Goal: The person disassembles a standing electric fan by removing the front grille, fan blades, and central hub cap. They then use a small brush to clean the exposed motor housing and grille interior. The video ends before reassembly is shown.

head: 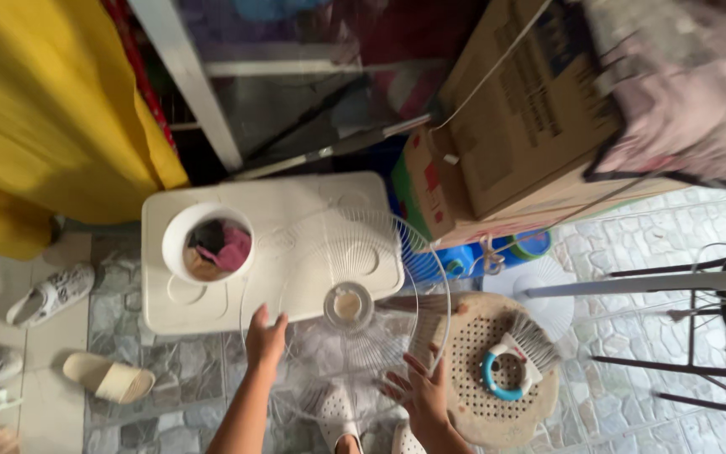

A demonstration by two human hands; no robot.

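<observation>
I hold a round wire fan guard (355, 252) upright-tilted in front of me, its white hub (347, 304) near the middle. My left hand (265, 338) grips the guard's rim on the left side. My right hand (418, 393) holds the rim at the lower right, fingers spread along the wires. Behind the guard lies a white plastic table top (296, 210) with a white bucket (180, 252) of cloth scraps on it.
A round perforated stool (481, 395) at the right carries a brush (531, 340) and a blue-white ring (506, 370). Cardboard boxes (523, 109) stack at the upper right, a yellow curtain (44, 101) hangs left. Sandals (107, 378) and shoes (50, 294) lie on the floor left. A metal rack (699, 336) stands right.
</observation>
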